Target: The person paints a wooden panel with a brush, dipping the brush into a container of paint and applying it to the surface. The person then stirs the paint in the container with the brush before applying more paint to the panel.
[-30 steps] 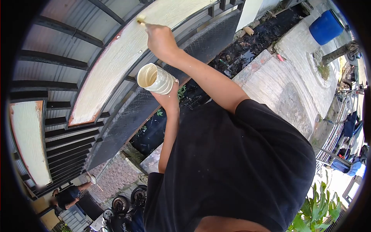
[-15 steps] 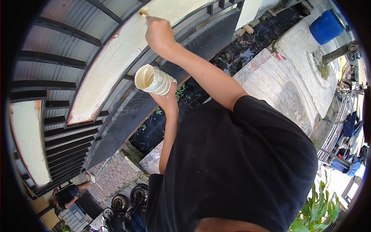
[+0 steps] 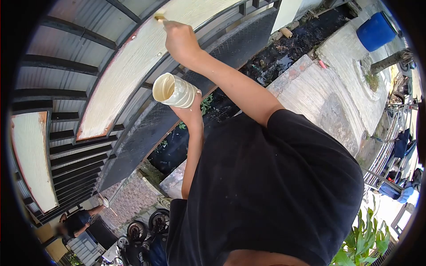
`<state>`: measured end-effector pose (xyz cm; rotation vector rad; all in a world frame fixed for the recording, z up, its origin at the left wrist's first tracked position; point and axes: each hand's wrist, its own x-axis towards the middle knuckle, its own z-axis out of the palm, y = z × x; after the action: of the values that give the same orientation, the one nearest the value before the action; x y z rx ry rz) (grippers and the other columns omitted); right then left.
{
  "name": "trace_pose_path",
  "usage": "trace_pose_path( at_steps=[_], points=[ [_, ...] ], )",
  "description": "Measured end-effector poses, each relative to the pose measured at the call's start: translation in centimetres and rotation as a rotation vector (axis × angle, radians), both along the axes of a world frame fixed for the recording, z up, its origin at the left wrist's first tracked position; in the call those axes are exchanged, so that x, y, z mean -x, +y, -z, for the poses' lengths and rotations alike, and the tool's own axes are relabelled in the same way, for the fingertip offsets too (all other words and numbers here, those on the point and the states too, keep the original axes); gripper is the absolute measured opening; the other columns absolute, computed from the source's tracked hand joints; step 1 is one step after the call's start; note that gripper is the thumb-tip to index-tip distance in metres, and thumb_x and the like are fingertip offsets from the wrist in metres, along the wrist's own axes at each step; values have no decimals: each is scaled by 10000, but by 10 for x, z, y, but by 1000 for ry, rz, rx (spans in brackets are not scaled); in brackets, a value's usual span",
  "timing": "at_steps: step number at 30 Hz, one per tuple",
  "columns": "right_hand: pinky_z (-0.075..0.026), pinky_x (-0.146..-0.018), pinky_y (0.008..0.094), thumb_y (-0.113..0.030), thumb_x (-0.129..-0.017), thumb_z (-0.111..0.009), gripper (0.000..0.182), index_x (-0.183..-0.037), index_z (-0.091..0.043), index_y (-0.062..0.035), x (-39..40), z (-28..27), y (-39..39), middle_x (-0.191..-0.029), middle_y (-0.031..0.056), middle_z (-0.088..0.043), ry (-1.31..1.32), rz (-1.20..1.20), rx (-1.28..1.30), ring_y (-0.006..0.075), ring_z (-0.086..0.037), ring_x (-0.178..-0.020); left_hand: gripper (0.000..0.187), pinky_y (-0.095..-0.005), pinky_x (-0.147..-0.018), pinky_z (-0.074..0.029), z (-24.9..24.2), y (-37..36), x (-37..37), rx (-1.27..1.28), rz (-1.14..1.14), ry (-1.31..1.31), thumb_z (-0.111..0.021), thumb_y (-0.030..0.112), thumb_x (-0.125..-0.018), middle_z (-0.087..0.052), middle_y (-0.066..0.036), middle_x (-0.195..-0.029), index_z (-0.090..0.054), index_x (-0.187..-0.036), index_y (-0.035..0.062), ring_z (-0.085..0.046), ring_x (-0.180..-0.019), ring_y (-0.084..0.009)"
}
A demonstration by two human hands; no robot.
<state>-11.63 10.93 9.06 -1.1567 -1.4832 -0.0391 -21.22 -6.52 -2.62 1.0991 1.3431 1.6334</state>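
Observation:
My right hand (image 3: 181,43) is closed around the handle of a paintbrush (image 3: 160,18). The brush's bristles touch the upper part of a long cream-coloured board (image 3: 113,91) with wood-grain texture, fixed in a black metal fence. Below it, my left hand (image 3: 191,116) grips a paint-smeared plastic container (image 3: 184,92) from underneath and behind. The container is tilted, its mouth turned toward the board, and cream paint coats its inside. Most of the left fingers are hidden behind the container.
A second cream board (image 3: 32,159) sits in the fence at lower left. Beneath the fence runs a dark ditch (image 3: 284,55) beside a concrete slab (image 3: 319,97). A blue barrel (image 3: 376,31) stands at upper right. Motorcycles (image 3: 137,232) and another person (image 3: 76,224) are at lower left.
My right hand and the paintbrush have shifted slightly left and down along the board. The container in my left hand has moved a little to the left.

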Motion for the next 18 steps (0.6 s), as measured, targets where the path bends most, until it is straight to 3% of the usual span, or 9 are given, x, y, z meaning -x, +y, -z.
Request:
trace_pose_path(
  at_steps=[4, 6, 8, 10, 13, 15, 17, 18],
  points=[
    [-619, -693, 461, 32, -882, -700, 274, -1140, -788, 64, 2, -4, -22, -867, 279, -751, 85, -216, -62, 419, -755, -745, 698, -323, -705, -610, 0, 4, -2, -7, -11, -10, -822, -39, -841, -678, -127, -1120, -417, -1407, 25, -702, -908, -183],
    [-611, -675, 457, 10, -886, -723, 264, -1136, -805, 29, -22, -7, -17, -832, 276, -746, 203, -200, 149, 416, -750, -712, 699, -324, -703, -610, 1, 2, 0, 5, -10, -10, -823, -40, -841, -680, -125, -1111, -418, -1407, 25, -702, -902, -182],
    [-602, -658, 454, 6, -898, -709, 219, -1089, -816, 13, -58, -6, 5, -796, 285, -728, 338, -68, 191, 437, -740, -700, 698, -322, -695, -607, 0, 1, 2, -19, 24, 1, -822, -40, -842, -680, -123, -1114, -419, -1408, 27, -702, -904, -180],
    [-613, -748, 440, -28, -916, -722, 193, -1067, -822, 40, -91, 4, 28, -851, 310, -737, 351, 76, 154, 440, -757, -775, 675, -320, -692, -606, -3, -2, 3, -41, 4, 7, -819, -40, -844, -682, -121, -1103, -434, -1394, 26, -701, -897, -178],
    [-613, -757, 464, -4, -895, -702, 170, -1011, -802, 70, -111, 8, 41, -833, 310, -730, 338, 247, -47, 450, -752, -768, 640, -316, -687, -599, 0, 0, 5, -63, -29, 13, -814, -40, -847, -682, -117, -1084, -456, -1373, 26, -699, -879, -174],
    [-559, -820, 528, -210, -988, -682, 284, -1007, -769, 59, -112, 9, 43, -883, 284, -763, 339, 260, 47, 385, -787, -877, 628, -314, -684, -595, 3, 1, 8, -60, -35, 14, -811, -41, -848, -682, -115, -1075, -462, -1366, 27, -697, -868, -172],
    [-603, -661, 464, 13, -898, -690, 198, -1053, -814, 15, -78, 12, 35, -789, 298, -712, 131, 239, -79, 450, -736, -718, 634, -318, -685, -593, 3, 4, 9, -39, -3, 14, -807, -43, -849, -680, -116, -1073, -455, -1371, 27, -695, -856, -173],
    [-603, -675, 476, 16, -897, -676, 204, -1054, -807, 19, -54, 6, 22, -784, 303, -701, 166, 128, -70, 461, -731, -733, 634, -318, -685, -593, 3, 7, 8, -41, 7, 13, -807, -43, -849, -680, -116, -1073, -455, -1371, 27, -695, -856, -173]
  ],
)
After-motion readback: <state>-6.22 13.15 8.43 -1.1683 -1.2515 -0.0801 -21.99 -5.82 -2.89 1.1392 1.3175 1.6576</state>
